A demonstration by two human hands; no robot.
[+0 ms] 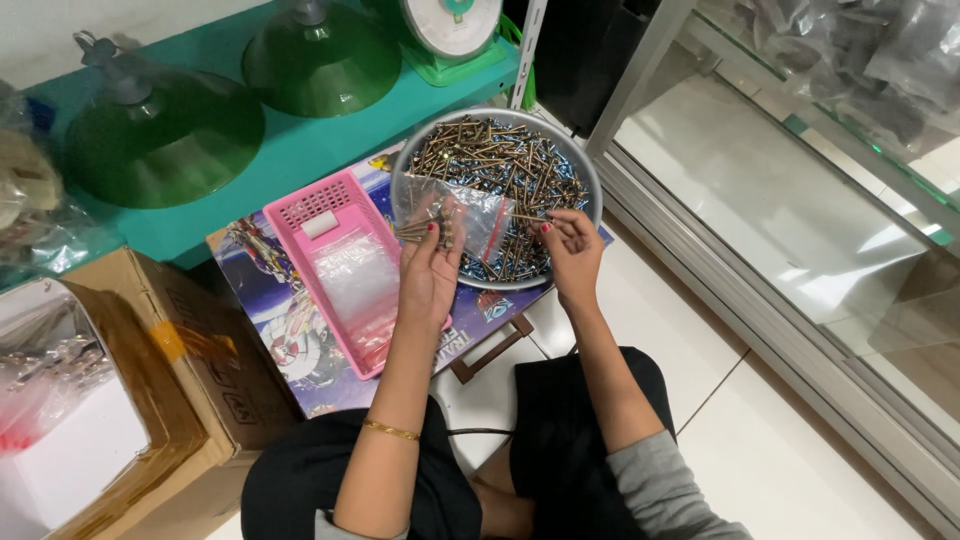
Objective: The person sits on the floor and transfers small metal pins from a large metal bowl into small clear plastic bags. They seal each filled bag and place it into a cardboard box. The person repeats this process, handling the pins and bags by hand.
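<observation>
Holding clear bag in left hand, right hand pinching screw over metal bowl

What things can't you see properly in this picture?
- How many screws the left hand holds: head view, the clear bag and fingers cover them.
- The bottom of the metal bowl: the screw pile hides it.
- The scale: cut off by the top edge.
- What the right hand pinches: too small to tell.
- The cardboard box contents: blurred plastic, cut off at the left edge.
</observation>
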